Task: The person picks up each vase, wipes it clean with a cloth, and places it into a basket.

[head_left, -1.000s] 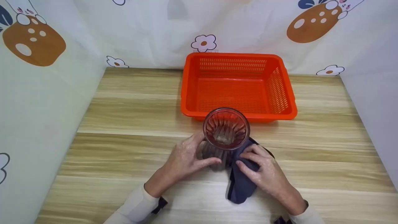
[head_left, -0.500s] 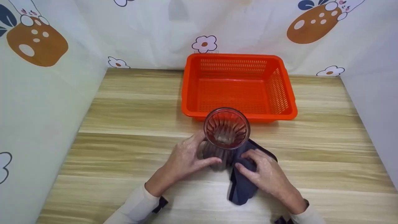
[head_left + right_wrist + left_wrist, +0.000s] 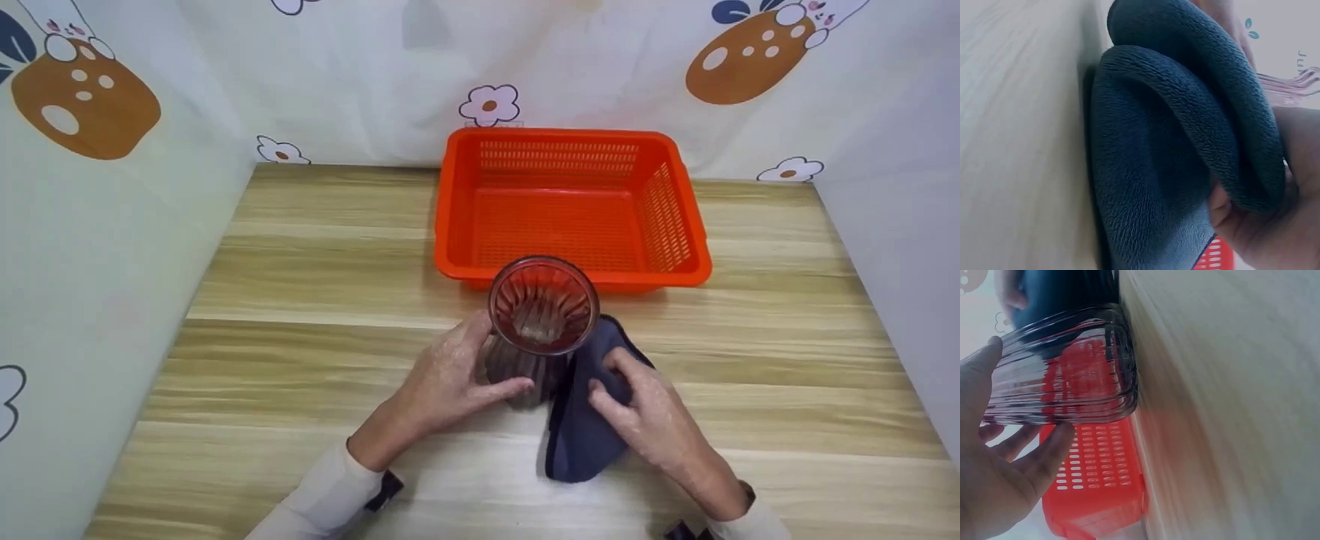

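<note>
A clear ribbed glass vase (image 3: 541,319) with a flared round rim stands upright on the table in front of the basket. My left hand (image 3: 442,382) holds its left side, thumb toward me and fingers on the far side; the left wrist view shows them around the glass vase (image 3: 1067,377). Against the vase's right side lies a dark grey-blue cloth (image 3: 581,446), partly folded. My right hand (image 3: 664,420) pinches this cloth between thumb and fingers. Up close in the right wrist view, the fluffy cloth (image 3: 1145,169) bulges in folds and hides some fingertips.
Behind the vase, an orange-red plastic basket (image 3: 555,217) with slotted walls sits near the back wall. The wood-grain table (image 3: 315,285) is bordered by pale patterned sheets (image 3: 360,82) at the back and left.
My right hand has shifted slightly right and the cloth's folds have opened out flatter, its far corner moving up beside the vase. The left hand and vase stay almost in place.
</note>
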Action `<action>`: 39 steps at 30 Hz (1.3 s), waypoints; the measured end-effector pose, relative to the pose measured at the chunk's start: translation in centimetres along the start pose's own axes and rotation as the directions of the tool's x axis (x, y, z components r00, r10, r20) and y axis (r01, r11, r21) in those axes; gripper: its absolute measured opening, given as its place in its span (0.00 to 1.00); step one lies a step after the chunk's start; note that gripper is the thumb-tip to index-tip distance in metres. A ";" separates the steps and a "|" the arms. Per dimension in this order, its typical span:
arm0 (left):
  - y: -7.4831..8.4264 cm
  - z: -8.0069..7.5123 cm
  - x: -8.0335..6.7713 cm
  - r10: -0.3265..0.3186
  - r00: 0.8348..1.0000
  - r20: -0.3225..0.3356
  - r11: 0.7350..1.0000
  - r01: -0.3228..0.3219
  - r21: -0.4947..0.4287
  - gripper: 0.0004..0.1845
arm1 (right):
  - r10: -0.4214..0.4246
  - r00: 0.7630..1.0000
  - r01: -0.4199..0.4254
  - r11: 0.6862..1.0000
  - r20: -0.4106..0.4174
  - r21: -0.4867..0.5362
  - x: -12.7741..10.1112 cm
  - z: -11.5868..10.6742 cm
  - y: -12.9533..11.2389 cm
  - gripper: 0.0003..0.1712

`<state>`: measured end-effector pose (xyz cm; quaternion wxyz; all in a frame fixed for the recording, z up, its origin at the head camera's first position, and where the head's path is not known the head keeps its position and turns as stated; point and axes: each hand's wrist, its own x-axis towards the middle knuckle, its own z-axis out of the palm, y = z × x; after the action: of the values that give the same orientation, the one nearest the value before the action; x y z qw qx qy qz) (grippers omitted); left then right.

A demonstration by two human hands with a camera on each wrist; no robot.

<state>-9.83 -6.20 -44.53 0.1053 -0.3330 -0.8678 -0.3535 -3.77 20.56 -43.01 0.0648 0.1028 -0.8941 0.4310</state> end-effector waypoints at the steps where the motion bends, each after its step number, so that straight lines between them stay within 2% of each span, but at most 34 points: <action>1: 0.0 0.0 0.0 0.004 1.000 0.009 1.000 -0.004 0.002 0.45 | -0.006 0.999 0.007 0.999 -0.031 0.050 -0.1 -0.1 -0.2 0.13; 3: 0.1 0.0 -0.1 0.009 1.000 0.024 1.000 -0.008 -0.011 0.46 | -0.034 0.995 0.045 0.992 -0.092 0.119 -0.2 -0.4 -0.7 0.14; 6: 0.2 -0.1 -0.1 0.022 0.999 0.027 0.999 -0.021 -0.046 0.45 | -0.107 0.979 0.136 0.977 -0.171 0.165 -0.1 -0.9 -1.2 0.15; 10: 0.5 -0.3 -0.1 -0.013 0.999 0.040 0.992 0.018 -0.121 0.46 | -0.198 0.949 0.238 0.960 -0.244 0.148 0.2 -1.3 -1.6 0.17; 13: 0.6 -0.4 -0.2 -0.039 0.998 0.045 0.985 0.045 -0.164 0.46 | -0.238 0.932 0.284 0.948 -0.274 0.143 0.4 -1.5 -1.8 0.19; 15: 0.5 -0.4 -0.1 -0.026 0.999 0.036 0.982 0.032 -0.184 0.43 | -0.275 0.914 0.327 0.934 -0.298 0.142 0.7 -1.5 -1.9 0.20; 20: 0.4 -0.3 0.1 0.049 0.999 -0.006 0.980 -0.049 -0.191 0.40 | -0.354 0.874 0.422 0.893 -0.332 0.157 1.1 -1.2 -2.0 0.20; 25: 0.2 -0.2 0.2 0.103 0.994 -0.034 0.977 -0.108 -0.186 0.42 | -0.371 0.866 0.446 0.876 -0.336 0.181 1.3 -0.5 -2.1 0.19; 34: 0.1 -0.2 0.2 0.090 0.995 -0.039 0.968 -0.096 -0.233 0.40 | -0.395 0.862 0.459 0.875 -0.319 0.156 1.6 0.0 -2.1 0.19; 39: 0.1 -0.4 0.4 0.074 0.997 -0.008 0.957 -0.073 -0.281 0.39 | -0.405 0.859 0.465 0.872 -0.312 0.149 1.8 0.2 -1.8 0.19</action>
<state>-10.08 -6.24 -44.04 0.0688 -0.3771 -0.7959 -0.4687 -5.06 19.07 -41.37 0.2711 0.2497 -0.7766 0.5108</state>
